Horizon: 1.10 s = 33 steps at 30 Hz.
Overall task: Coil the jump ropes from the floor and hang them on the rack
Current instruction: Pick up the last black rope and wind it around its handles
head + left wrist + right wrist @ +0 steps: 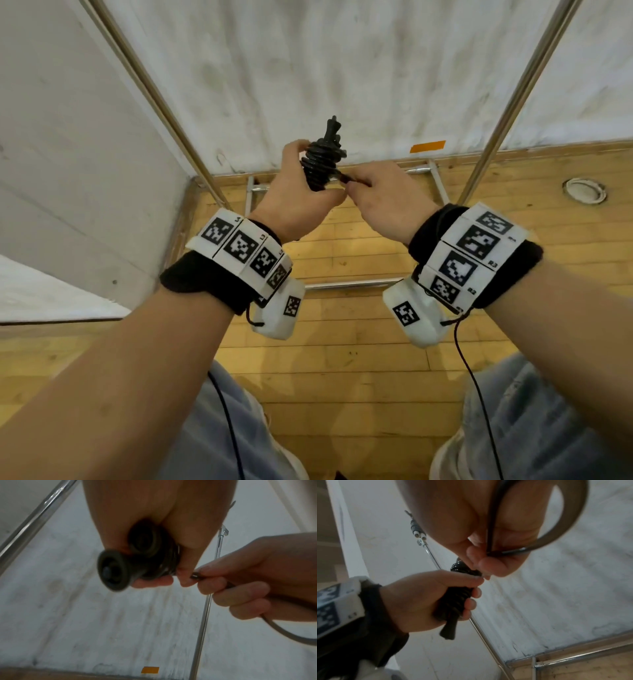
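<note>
A black jump rope (322, 161) is wound tightly round its two handles into a short bundle. My left hand (298, 192) grips that bundle (150, 559) upright at chest height, handle ends poking out above and below (448, 631). My right hand (380, 195) pinches the loose black rope end (195, 576) right beside the coil, and a free loop of rope (570, 520) curves out of its palm. The chrome rack (161, 99) stands just beyond both hands; its top bar is out of the head view.
The rack's two slanting uprights (524, 99) and low base bars (349, 283) frame the space ahead, against a white wall (342, 68). Another wrapped rope with white handle ends (418, 532) hangs high on the rack. A wooden floor (342, 342) lies below, with a round floor fitting (584, 190).
</note>
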{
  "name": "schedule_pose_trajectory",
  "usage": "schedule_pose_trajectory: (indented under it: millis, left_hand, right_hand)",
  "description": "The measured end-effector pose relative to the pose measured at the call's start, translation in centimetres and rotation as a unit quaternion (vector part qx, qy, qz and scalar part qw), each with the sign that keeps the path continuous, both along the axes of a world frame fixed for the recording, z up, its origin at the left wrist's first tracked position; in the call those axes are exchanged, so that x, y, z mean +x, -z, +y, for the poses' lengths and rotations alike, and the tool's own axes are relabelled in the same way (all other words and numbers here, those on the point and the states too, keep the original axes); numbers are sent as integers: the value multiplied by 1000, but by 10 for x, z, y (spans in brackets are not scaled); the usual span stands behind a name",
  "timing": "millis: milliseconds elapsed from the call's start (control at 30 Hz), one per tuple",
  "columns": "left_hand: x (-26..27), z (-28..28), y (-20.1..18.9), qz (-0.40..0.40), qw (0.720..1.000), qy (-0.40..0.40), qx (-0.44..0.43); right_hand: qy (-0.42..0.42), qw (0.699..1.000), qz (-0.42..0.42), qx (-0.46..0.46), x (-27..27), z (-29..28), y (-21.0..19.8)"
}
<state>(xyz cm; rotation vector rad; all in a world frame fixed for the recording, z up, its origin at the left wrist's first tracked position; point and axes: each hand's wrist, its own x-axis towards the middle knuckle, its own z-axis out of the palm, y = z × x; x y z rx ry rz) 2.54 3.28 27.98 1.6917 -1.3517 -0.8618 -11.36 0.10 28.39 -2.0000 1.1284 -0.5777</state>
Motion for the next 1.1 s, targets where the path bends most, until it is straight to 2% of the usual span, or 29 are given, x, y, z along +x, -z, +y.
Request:
schedule_pose_trajectory:
  millis: [67,100,233,300,467,633,733,867,933,1100]
  left_hand:
    - [-1,0,-4,82,995,30,46]
    - [1,1,-6,91,993,45,64]
    - [11,7,-9,18,993,106,40]
    - [12,9,-8,3,996,87,29]
    - [8,9,-10,29,999,44,-3]
    - [6,8,-7,97,995,8,-18]
    - [4,6,-6,157,987,15,10]
    - [3,3,-7,104,994,15,-2]
    - [1,3,-8,109,994,3,-6]
    - [-3,5,-11,205,979,-3,16]
  right_hand:
    - [11,1000,-17,17,-1,-3,0]
    - [13,999,-22,23,-2,-5,1]
    - [14,999,-31,37,-6,-7,0]
    - [1,998,-45,44,-6,-8,-3]
    - [-17,999,-28,41,-9,-9,-7]
    - [-47,998,10,47,-14,-9,-7]
    - [-32,999,7,20,-13,-7,-10]
    - [-21,1000,11,-16,-9,-4,-12]
    - [-11,1000,-1,-10,-7,-4,-11]
    - [51,998,-23,-1,-6,-6,-11]
